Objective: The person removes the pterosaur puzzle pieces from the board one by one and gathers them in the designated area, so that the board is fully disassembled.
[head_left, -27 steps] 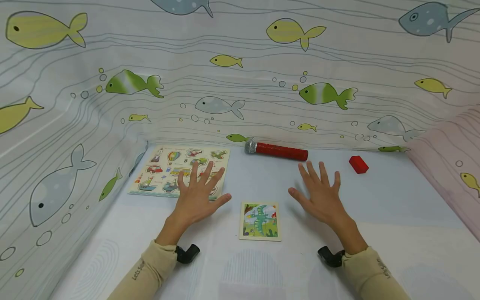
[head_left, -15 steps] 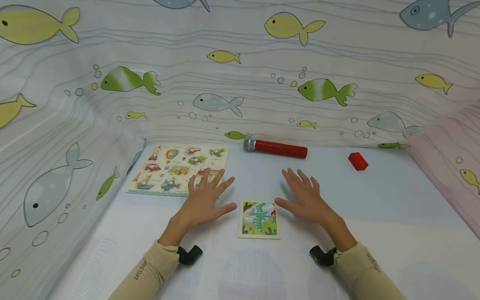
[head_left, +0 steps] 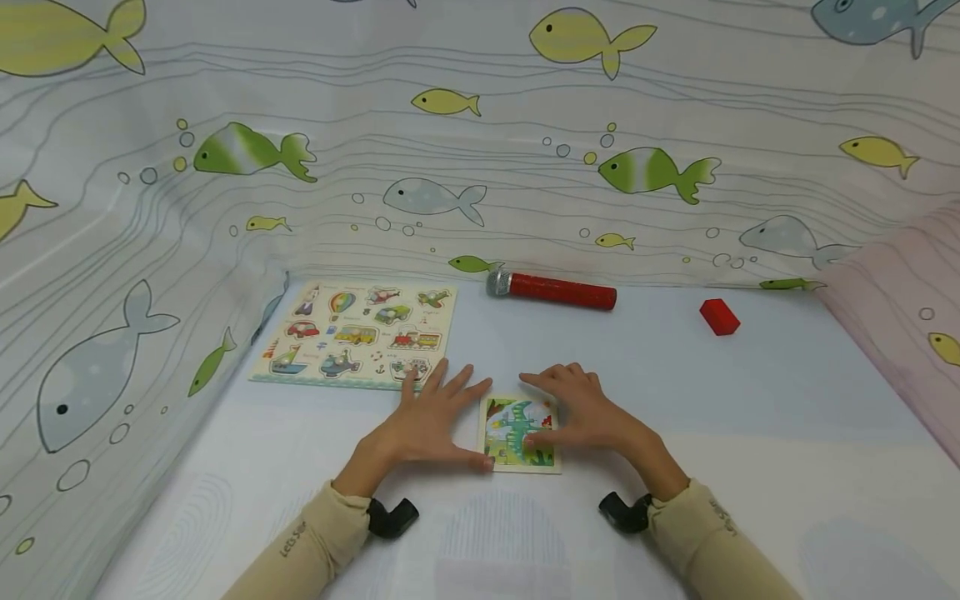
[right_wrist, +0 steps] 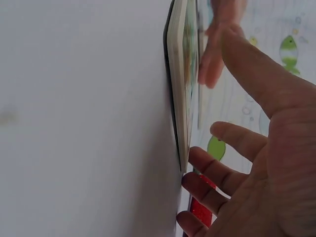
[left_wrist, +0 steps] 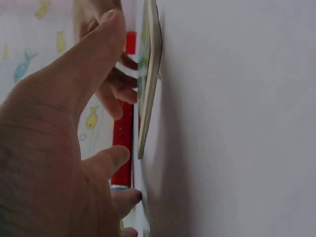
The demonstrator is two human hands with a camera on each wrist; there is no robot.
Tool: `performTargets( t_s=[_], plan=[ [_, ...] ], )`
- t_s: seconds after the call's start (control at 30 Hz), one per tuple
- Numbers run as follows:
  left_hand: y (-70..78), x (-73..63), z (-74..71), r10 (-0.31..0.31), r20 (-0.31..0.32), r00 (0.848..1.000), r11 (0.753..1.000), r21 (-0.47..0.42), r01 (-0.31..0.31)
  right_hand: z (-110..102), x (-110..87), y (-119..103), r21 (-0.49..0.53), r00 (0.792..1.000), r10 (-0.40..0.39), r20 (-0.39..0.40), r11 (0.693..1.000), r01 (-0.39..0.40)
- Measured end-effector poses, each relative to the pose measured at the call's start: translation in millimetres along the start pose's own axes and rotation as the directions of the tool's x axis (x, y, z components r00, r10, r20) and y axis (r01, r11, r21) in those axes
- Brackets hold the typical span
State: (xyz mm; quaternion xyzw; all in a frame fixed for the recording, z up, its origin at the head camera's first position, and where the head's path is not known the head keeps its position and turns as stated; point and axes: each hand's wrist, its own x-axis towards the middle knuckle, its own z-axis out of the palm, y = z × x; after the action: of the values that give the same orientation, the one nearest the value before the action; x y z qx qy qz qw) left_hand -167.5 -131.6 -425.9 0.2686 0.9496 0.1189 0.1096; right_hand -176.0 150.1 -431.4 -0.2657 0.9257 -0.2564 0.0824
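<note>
A small square picture puzzle (head_left: 517, 429) with a green winged dinosaur lies flat on the table between the hands. At its left edge is my left hand (head_left: 431, 425), fingers spread and thumb tip over the lower left corner. From the right, my right hand (head_left: 592, 412) reaches over it, with the thumb above the picture and the index finger stretched past the top edge. In the left wrist view, the puzzle's pale edge (left_wrist: 152, 74) stands beside the fingers. The right wrist view shows the right fingertips close to the puzzle's side (right_wrist: 178, 89). Neither hand is curled round it.
A larger vehicle puzzle board (head_left: 356, 333) lies at the back left. Behind the small puzzle is a red microphone (head_left: 558, 290) with a silver head, near the back wall. A red block (head_left: 720, 317) sits at the back right. Fish-patterned cloth (head_left: 300, 208) walls the table.
Both hands have moved inward and down to the small puzzle. The left hand has left the vehicle board, and the right has come left over the dinosaur picture. The view tilts slightly.
</note>
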Motion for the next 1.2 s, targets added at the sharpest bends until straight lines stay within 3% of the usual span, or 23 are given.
performTargets(
  t_s=[0.1,0.4,0.7,0.83,0.97,1.1,1.2],
  plan=[
    [1.8,0.1,2.7,0.002,0.025,1.000,1.000,0.014,-0.002,2,1.3,-3,0.008,1.000,-0.019,0.011,1.000,0.018],
    [-3.6,4.8,6.9,0.032,-0.008,0.999,0.998,0.062,-0.031,4,-1.3,-8,-0.027,0.998,-0.058,0.000,0.998,0.058],
    [-12.4,8.8,12.4,0.024,-0.073,0.997,0.998,0.063,-0.020,9,1.1,1,0.008,0.999,-0.035,-0.037,0.999,0.035],
    [-12.9,9.2,16.6,0.050,-0.123,0.991,0.998,0.039,-0.046,11,2.9,3,0.004,0.998,-0.032,-0.052,0.999,0.032],
    [-11.0,9.8,20.6,0.143,-0.181,0.973,0.989,-0.014,-0.148,12,3.9,4,-0.003,0.997,-0.031,-0.076,1.000,0.031],
    [-8.4,11.1,24.9,0.262,-0.230,0.937,0.958,-0.059,-0.282,12,3.7,5,-0.008,0.995,-0.026,-0.098,1.000,0.025],
    [-6.8,12.5,27.4,0.315,-0.260,0.913,0.939,-0.056,-0.340,12,3.2,6,-0.012,0.993,-0.013,-0.114,1.000,0.012]
  ],
)
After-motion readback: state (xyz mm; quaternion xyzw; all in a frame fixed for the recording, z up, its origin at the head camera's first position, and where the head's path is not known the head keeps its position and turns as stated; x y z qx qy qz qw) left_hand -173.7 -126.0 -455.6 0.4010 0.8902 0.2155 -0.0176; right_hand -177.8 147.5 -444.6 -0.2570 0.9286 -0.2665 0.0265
